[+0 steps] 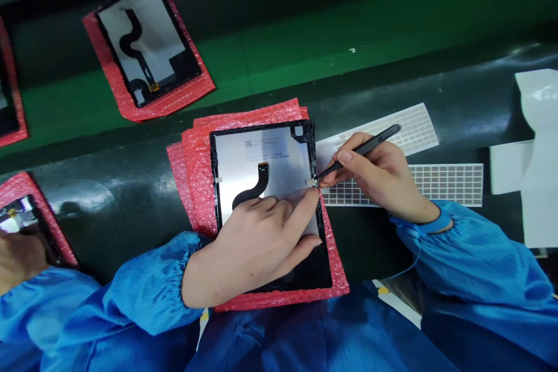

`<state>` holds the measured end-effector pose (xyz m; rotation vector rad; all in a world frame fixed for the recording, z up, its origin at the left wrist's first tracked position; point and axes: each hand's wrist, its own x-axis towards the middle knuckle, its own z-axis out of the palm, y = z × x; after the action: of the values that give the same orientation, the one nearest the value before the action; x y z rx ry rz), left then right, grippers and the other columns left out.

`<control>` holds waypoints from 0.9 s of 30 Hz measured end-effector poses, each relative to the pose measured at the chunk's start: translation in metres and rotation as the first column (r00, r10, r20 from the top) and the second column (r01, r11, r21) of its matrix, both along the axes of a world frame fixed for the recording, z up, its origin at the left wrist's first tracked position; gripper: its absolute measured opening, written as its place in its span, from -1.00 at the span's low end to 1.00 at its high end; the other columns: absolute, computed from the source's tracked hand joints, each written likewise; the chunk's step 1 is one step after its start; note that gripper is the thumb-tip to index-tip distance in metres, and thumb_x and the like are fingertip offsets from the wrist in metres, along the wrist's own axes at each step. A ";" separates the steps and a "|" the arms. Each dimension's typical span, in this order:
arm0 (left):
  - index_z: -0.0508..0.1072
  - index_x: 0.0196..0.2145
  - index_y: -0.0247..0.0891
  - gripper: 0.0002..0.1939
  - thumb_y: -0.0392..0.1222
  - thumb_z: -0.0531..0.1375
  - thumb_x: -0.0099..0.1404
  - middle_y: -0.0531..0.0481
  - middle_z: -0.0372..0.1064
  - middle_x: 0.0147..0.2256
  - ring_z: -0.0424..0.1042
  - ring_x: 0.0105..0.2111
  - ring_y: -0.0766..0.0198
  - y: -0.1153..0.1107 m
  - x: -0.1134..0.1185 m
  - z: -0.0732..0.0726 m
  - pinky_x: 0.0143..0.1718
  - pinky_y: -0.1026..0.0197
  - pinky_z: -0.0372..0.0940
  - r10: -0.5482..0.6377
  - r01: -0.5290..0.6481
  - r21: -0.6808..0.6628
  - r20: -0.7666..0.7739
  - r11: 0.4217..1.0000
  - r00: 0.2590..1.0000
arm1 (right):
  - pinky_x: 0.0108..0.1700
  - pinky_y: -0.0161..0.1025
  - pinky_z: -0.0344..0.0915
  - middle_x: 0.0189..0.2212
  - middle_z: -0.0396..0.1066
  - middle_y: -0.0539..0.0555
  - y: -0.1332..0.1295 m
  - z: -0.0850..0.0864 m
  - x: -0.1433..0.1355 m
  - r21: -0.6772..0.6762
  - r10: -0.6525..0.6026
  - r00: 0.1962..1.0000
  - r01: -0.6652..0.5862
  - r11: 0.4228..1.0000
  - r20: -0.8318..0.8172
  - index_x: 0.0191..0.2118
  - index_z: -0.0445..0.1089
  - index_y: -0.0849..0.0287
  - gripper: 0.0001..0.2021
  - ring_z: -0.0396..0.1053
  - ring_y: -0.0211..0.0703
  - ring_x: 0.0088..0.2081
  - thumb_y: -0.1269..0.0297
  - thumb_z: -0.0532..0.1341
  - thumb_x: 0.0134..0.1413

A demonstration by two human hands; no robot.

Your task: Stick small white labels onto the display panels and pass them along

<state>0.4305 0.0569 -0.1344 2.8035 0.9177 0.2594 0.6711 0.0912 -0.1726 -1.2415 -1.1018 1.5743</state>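
A display panel [279, 145] with a silver back and black frame lies on red bubble wrap [198, 186]. My left hand [257, 238] rests across it, fingers apart, the index fingertip at the panel's right edge by a small pale tab [311, 182]. Black tweezers [370, 144] are pinched in my right hand [379, 174], their tip touching the edge beside that tab. A curved black flex cable [261, 180] runs down the panel's back, partly hidden under my left hand. Another pale tab [218, 180] sits on the left edge.
Two sticker sheets [449, 185] [418, 125] lie right of the panel. Behind, another panel [161, 35] lies on red wrap on a green surface. A co-worker's hand [20, 258] touches a panel at the left. White sheets [540, 186] are at the far right.
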 end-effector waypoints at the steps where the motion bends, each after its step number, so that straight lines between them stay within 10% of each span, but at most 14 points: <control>1: 0.24 0.29 -0.50 -0.42 0.03 0.09 0.54 -0.01 0.47 -0.40 0.48 -0.47 0.14 0.000 0.000 0.000 -0.47 0.06 0.32 0.004 -0.004 0.000 0.002 1.000 1.000 | -0.30 -0.17 0.66 -0.49 0.61 0.02 0.000 0.000 0.000 -0.003 0.002 1.000 -0.002 1.000 -0.003 -0.30 0.44 0.11 -0.73 0.64 -0.10 -0.43 0.04 0.41 0.22; 27: 0.29 0.29 -0.58 -0.37 0.02 0.12 0.50 -0.02 0.47 -0.44 0.50 -0.49 0.14 0.002 0.002 0.003 -0.49 0.07 0.37 0.024 -0.023 -0.035 0.012 0.999 1.000 | -0.34 -0.16 0.65 -0.47 0.61 0.00 -0.001 0.002 -0.001 0.055 -0.037 0.999 0.037 0.998 -0.007 -0.27 0.43 0.08 -0.73 0.65 -0.08 -0.44 0.02 0.42 0.21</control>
<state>0.4325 0.0590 -0.1316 2.7580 0.9439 0.2605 0.6705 0.0898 -0.1709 -1.2132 -1.1051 1.5098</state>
